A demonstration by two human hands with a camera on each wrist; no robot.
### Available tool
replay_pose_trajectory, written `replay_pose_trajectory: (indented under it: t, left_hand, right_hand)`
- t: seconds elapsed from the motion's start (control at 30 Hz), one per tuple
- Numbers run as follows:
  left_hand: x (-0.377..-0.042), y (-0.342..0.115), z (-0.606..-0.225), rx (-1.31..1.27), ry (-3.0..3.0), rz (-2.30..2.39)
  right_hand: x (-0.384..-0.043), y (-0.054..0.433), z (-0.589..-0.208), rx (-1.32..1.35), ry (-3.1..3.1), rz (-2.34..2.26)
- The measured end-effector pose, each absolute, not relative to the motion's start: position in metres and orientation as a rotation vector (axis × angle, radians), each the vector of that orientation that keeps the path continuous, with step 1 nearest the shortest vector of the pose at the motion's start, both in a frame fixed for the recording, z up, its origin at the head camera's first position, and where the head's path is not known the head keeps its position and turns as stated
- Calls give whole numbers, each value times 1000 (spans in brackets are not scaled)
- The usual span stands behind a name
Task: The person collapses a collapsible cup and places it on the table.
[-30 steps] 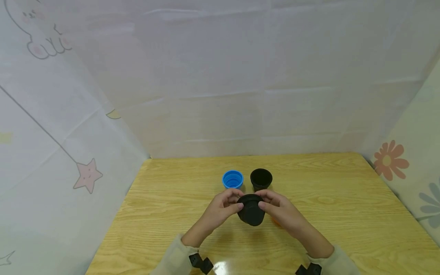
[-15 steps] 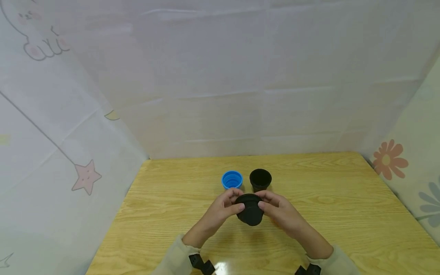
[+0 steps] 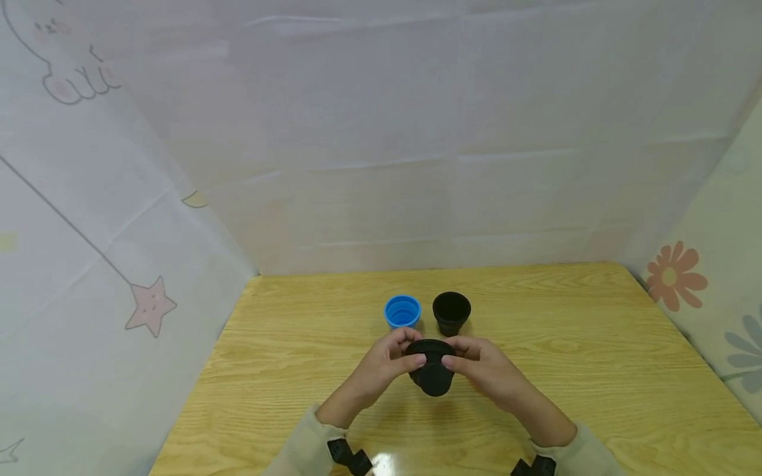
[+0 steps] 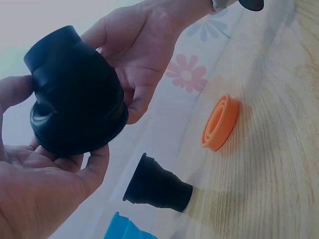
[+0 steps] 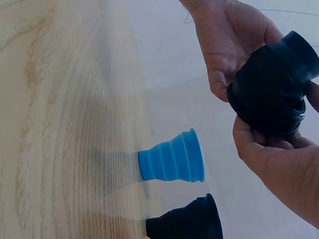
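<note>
The change is small and lies in the held black cup: against the earlier head views, its rim sits a touch lower, and the lopsided bulge seen half a second ago near its narrow end has given way to a narrower, straighter outline. The right hand has shifted its thumb slightly inward, closer to the left hand's thumb, while the left hand stays nearly where it was.

Both hands hold the cup up off the surface, tilted, with its narrow end toward the person. Their fingers are curled at the rim end and the thumbs press the near wall, so the grip is snug on each side. The wrist views show the wall creased and dented, not evenly stepped, so the shaping of this soft cup seems underway rather than finished.

Beyond the hands, the blue cup and the standing black cup have kept their places, upright and side by side, apart from each other. The flat orange piece, perhaps a folded cup, peeked out beside the right hand a second ago; it is now hidden in the head view, but the left wrist view shows it on the surface.
</note>
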State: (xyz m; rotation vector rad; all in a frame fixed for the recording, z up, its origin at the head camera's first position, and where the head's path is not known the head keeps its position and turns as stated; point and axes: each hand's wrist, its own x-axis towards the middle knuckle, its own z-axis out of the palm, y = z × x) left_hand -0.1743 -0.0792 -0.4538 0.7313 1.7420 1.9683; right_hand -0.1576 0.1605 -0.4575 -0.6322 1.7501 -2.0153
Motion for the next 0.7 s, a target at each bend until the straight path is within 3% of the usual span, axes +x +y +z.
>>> replay_pose_trajectory:
  t: [0.7]
  left_hand:
    - [-179,-78,-461,618,1717,1953]
  right_hand:
    - [-158,157,-460,-574,1853,-1976]
